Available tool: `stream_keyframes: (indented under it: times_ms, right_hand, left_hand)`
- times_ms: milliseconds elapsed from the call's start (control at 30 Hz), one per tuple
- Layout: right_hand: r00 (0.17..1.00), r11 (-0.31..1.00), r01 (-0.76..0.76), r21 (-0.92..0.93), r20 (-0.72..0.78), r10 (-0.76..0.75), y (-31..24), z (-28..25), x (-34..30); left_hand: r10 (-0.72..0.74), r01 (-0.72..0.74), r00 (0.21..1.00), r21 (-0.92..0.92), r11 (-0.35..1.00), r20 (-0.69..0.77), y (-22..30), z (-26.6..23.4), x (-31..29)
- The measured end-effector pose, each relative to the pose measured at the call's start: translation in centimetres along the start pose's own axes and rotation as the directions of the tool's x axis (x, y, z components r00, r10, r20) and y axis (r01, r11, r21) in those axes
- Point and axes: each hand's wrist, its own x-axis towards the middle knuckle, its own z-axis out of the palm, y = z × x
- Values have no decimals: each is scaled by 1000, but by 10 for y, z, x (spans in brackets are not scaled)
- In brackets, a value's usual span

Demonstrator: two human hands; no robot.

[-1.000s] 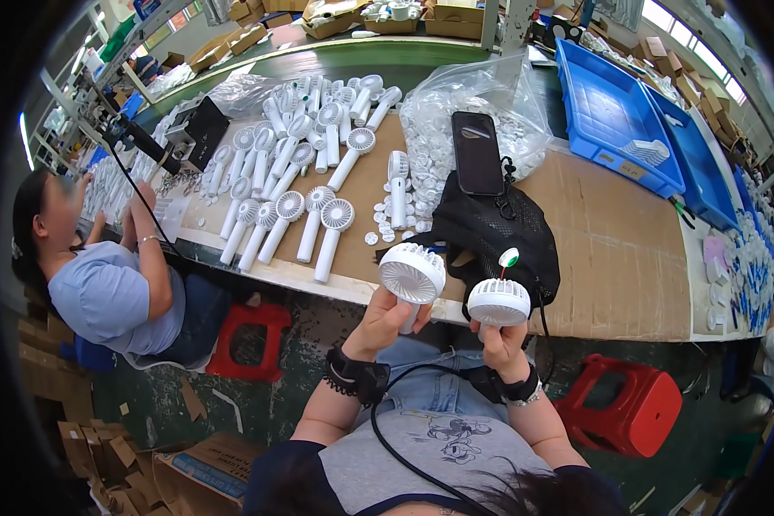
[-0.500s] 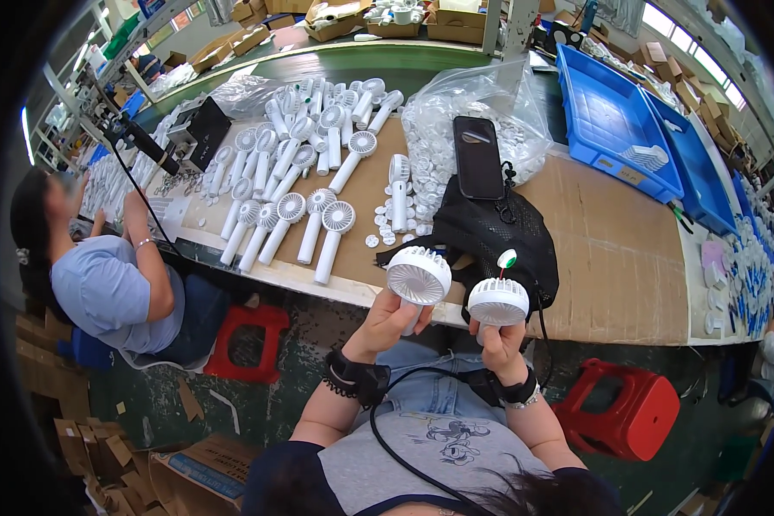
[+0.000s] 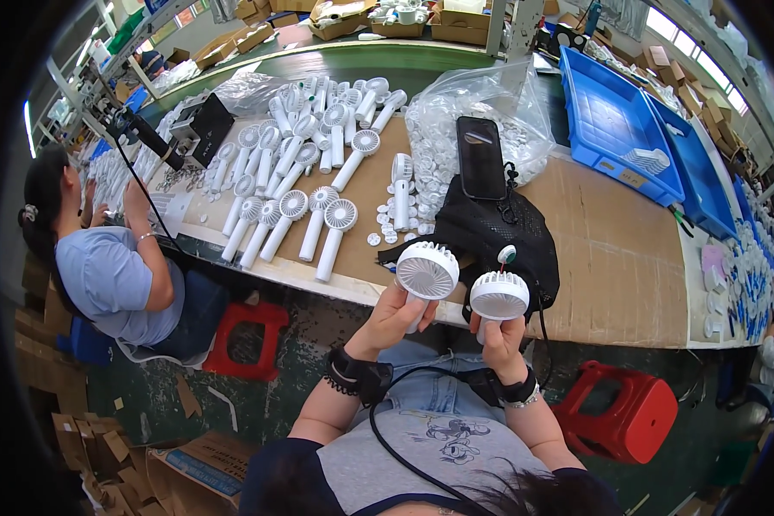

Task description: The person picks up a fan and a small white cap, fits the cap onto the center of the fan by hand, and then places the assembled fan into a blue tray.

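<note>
Close to the table's near edge, my left hand (image 3: 390, 318) is closed round the handle of a white handheld fan (image 3: 427, 271), its round grille tilted up. Beside it, my right hand (image 3: 501, 346) grips a second white handheld fan (image 3: 499, 296) by the handle, just under the head. From this fan's head sticks a small round cap (image 3: 506, 254), white with a green inner side, on thin reddish wires. The two fan heads are side by side and apart. My fingers hide most of both handles.
Many white handheld fans (image 3: 305, 163) lie on the table at left. A bag of white discs (image 3: 443, 120), a phone (image 3: 482, 159) on a black mesh bag (image 3: 499, 232) and blue trays (image 3: 615, 120) lie beyond. A co-worker (image 3: 116, 267) sits left; a red stool (image 3: 615, 411) stands right.
The small cap has turned, so less of its green side shows. The left-hand fan has shifted slightly right and up. Both hands keep their grip.
</note>
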Motion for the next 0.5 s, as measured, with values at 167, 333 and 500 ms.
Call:
stream_keyframes:
  times_ms: [167,333,500]
  right_hand:
    - [999,999,-29,-17,19,29,0,-1,2]
    - [992,992,-125,-22,-22,125,-6,5,7]
    - [980,980,-195,47,-16,196,-14,8,13]
  left_hand:
    - [18,-17,1000,-48,999,26,-2,-1,2]
    - [-26,27,1000,-68,997,16,-4,0,3]
    - [-76,75,997,-66,995,-19,-1,3,6]
